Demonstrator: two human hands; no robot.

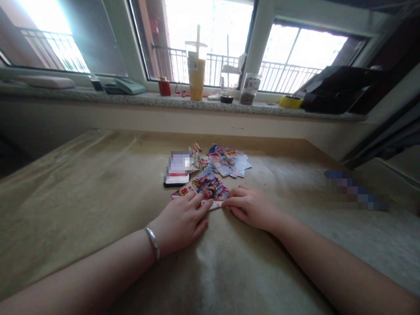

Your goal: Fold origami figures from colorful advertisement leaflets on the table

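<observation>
A colourful printed paper sheet lies flat on the brown-covered table. My left hand, with a silver bracelet on its wrist, rests palm down with its fingers stretched onto the sheet's near left edge. My right hand lies flat too, its fingertips pressing the sheet's near right corner. Behind the sheet sits a pile of similar printed papers, with small folded paper pieces beside it. A phone lies to the left of the pile.
A stone windowsill runs along the back with a tall orange drink cup, a red can, a glass jar, a yellow tape roll and a black case. A blurred object lies at the table's right.
</observation>
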